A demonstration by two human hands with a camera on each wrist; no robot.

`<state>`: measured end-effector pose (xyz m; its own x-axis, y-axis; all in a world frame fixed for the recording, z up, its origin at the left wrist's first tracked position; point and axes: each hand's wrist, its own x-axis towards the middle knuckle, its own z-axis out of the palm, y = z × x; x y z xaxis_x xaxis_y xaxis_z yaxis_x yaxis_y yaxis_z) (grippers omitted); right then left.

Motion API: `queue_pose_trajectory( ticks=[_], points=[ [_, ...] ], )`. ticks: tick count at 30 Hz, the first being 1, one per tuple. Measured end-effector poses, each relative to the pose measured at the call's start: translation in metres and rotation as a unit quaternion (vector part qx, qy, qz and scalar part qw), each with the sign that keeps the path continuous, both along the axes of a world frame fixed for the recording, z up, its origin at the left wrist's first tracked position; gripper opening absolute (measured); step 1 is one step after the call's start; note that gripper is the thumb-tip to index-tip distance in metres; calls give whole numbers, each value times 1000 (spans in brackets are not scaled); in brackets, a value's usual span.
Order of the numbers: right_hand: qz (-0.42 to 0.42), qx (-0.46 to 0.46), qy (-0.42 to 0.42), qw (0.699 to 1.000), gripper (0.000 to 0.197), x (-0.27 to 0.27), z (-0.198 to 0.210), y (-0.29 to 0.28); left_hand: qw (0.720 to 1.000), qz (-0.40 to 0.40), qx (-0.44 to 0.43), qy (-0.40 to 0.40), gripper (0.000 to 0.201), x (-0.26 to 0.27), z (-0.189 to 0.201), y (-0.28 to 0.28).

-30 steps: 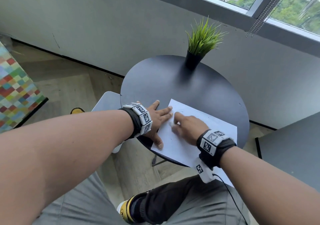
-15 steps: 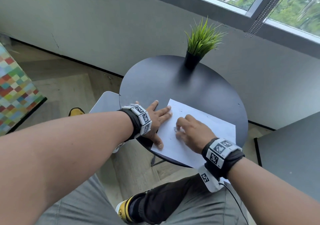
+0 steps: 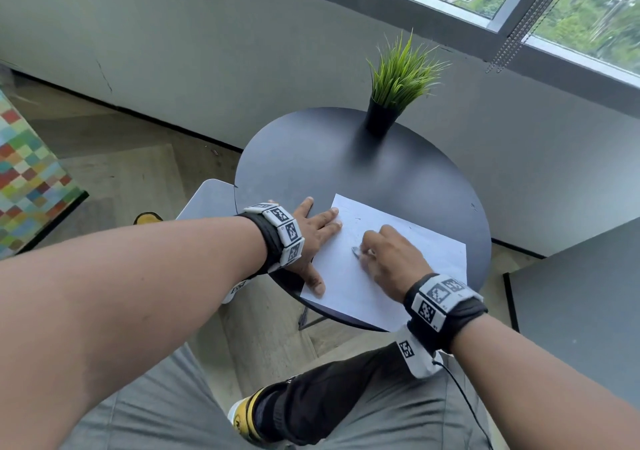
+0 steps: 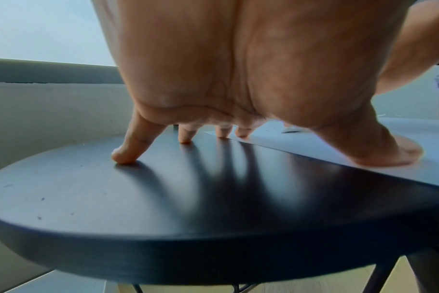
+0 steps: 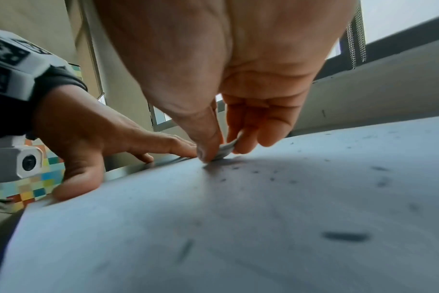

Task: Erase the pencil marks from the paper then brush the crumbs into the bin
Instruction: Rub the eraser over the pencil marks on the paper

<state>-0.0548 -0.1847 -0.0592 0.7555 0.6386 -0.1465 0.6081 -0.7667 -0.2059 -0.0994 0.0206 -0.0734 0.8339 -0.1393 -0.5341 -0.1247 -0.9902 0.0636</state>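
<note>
A white sheet of paper (image 3: 398, 269) lies on the near right part of the round black table (image 3: 329, 162). My left hand (image 3: 311, 238) lies flat with spread fingers, its thumb and two fingertips pressing the paper's left edge (image 4: 364, 158). My right hand (image 3: 384, 255) pinches a small grey-white eraser (image 3: 356, 251) between thumb and fingers and holds it down on the paper (image 5: 224, 151). Dark eraser crumbs (image 5: 346, 236) and faint pencil marks are scattered over the sheet (image 5: 163, 228).
A potted grass plant (image 3: 388, 103) stands at the table's far edge. A grey bin (image 3: 207, 200) sits on the floor left of the table, behind my left wrist. A dark surface (image 3: 581, 304) is at the right. My knees are under the near table edge.
My right hand with the eraser has slid back toward me over the paper, a little down the sheet. The left hand stays pressed on the paper's left edge.
</note>
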Motion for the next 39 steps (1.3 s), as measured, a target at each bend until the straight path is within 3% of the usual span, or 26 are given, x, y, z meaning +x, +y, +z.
queue_pose_trajectory(
  ticks=[1,5,10,14,16,19,24,29,34,39],
  points=[
    [8,-8,-9,1000,21,-5,-1,4,1000,3,1,4,139,0,1,-1],
    [181,-18,24,983,6,-43,-8,16,1000,4,12,10,140,0,4,-4],
    [-36,27,18,999,22,0,-3,13,1000,7,3,10,139,-1,3,-2],
    [106,31,48,993,21,-30,-9,29,1000,3,3,5,138,-3,8,-5],
    [64,21,67,995,24,-15,-6,25,1000,4,5,10,137,-4,12,-6],
    [-43,19,21,999,25,8,-4,12,1000,13,5,9,138,-4,9,-6],
    [144,-14,75,987,18,-40,-5,16,1000,-11,29,4,132,-5,20,-11],
    [-51,10,42,998,22,2,-1,7,1000,-7,11,15,128,-4,18,-7],
    [139,-40,70,987,20,-41,-3,12,999,-19,24,10,125,-3,17,-8],
    [-35,-35,29,998,23,2,-4,-8,1000,-13,22,5,122,-4,13,-8]
  ],
)
